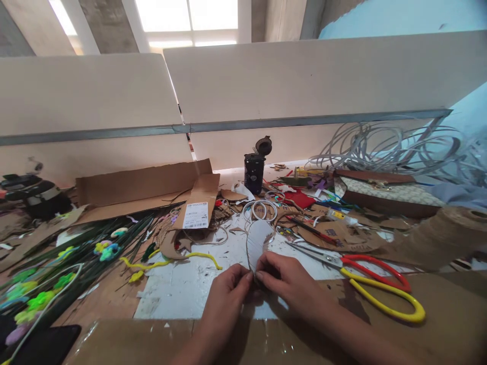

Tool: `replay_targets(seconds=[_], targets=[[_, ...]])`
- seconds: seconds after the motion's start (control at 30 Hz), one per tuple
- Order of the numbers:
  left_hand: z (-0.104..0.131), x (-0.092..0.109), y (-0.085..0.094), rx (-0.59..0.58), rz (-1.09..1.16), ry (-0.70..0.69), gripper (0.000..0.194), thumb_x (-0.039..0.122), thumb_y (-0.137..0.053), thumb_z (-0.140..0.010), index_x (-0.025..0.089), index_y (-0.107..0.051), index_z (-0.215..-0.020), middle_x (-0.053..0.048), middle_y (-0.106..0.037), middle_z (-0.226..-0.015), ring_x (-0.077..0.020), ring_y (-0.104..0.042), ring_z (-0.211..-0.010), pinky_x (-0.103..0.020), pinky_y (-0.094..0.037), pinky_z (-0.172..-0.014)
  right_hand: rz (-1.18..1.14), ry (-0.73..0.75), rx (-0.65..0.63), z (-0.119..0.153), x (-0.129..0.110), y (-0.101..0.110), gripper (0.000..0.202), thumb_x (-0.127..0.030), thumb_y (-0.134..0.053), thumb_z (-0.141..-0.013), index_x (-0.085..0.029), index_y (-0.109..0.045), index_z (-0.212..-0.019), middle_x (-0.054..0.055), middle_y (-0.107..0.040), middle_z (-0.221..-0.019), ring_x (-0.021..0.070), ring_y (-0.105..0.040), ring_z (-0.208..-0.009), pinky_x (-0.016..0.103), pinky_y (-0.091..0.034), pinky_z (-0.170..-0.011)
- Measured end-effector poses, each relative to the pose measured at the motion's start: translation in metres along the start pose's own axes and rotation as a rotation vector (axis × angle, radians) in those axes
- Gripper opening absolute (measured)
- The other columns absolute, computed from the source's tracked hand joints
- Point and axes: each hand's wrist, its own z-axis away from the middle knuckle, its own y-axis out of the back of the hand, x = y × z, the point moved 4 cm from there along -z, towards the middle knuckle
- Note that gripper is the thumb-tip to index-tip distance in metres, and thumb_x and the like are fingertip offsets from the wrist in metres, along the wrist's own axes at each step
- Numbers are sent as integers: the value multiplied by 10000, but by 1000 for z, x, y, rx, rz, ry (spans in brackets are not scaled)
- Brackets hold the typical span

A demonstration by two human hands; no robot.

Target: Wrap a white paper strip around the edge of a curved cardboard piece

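Observation:
Between my two hands a white feather-shaped piece (256, 243) stands upright, with fine slits along its edge and a thin dark line along its left side. My left hand (233, 288) pinches its lower end between thumb and forefinger. From the other side, my right hand (283, 276) pinches the same lower end, its fingertips touching or nearly touching those of the left. The very bottom of the piece is hidden by my fingers. To the right of my right hand lie scissors (342, 262) with one red and one yellow handle, their blades a little apart.
A black bottle (253, 173) with its lid up stands at the back. White rings (262, 210), a yellow fuzzy stem (201, 255) and cardboard (148, 187) lie around. Colourful pompom flowers (41, 301) are at left. A patterned handbag (388, 192), a twine roll (445, 235) and coiled tubing (380, 144) sit at right.

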Motion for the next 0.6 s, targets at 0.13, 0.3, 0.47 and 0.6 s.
replay_targets(seconds=[0.13, 0.3, 0.47, 0.6], targets=[[0, 3, 0, -4, -45, -28, 270, 418, -727, -760, 160, -663, -716, -19, -635, -645, -156, -569, -603, -261, -444, -592, -7, 3, -10, 0, -2, 0, 59, -201, -572, -853, -189, -612, -812, -6, -645, -736, 155, -568, -704, 247, -399, -636], [-2, 4, 0, -15, -110, -51, 248, 386, -677, -785, 159, -629, -697, 9, -585, -605, -138, -515, -580, -252, -409, -572, -2, -3, -15, 0, -1, -2, 58, -191, -564, -852, -188, -612, -818, -6, -644, -739, 155, -571, -703, 248, -399, -633], [-2, 8, -1, 12, -135, -27, 206, 341, -648, -760, 165, -598, -666, 18, -568, -589, -131, -501, -560, -243, -381, -539, 4, 1, -13, -1, -1, -3, 60, -187, -559, -854, -186, -604, -815, -7, -637, -737, 151, -561, -695, 248, -399, -632], [1, 13, -2, 23, -171, -36, 175, 311, -627, -758, 159, -608, -675, 14, -574, -589, -133, -511, -559, -241, -383, -544, 13, 1, -11, 0, -3, -2, 60, -175, -559, -854, -184, -603, -815, -8, -635, -735, 150, -563, -694, 249, -398, -633]])
